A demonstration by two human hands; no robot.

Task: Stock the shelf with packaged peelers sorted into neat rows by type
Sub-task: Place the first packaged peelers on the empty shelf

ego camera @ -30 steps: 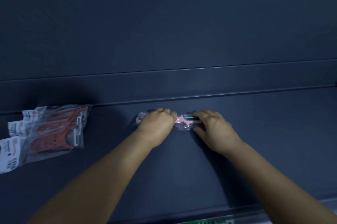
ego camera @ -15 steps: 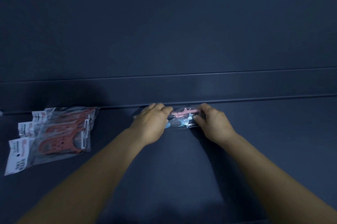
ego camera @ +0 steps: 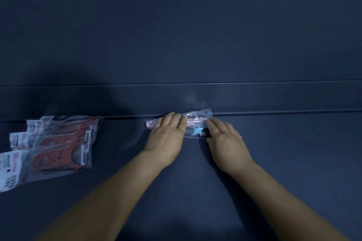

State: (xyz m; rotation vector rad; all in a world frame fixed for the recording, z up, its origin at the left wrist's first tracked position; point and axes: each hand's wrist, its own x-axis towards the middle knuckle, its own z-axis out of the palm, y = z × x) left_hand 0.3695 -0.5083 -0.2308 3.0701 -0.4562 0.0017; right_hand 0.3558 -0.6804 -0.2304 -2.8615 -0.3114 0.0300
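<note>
A clear bag of pink and blue peelers lies against the back ledge of the dark blue shelf, in the middle. My left hand lies flat over the bag's left part, fingers straight. My right hand presses its right end with straight fingers. A little of the bag sticks out left of my left hand. At the left, several bagged red peelers lie overlapped in a row, their white label cards pointing left.
A raised ledge runs along the back of the shelf, with the dark back wall above it. Bare shelf surface stretches to the right of my hands and between the two groups of packs.
The pink and blue pack has been pushed back against the ledge. Both hands went from gripping its ends to lying flat on it with straight fingers.
</note>
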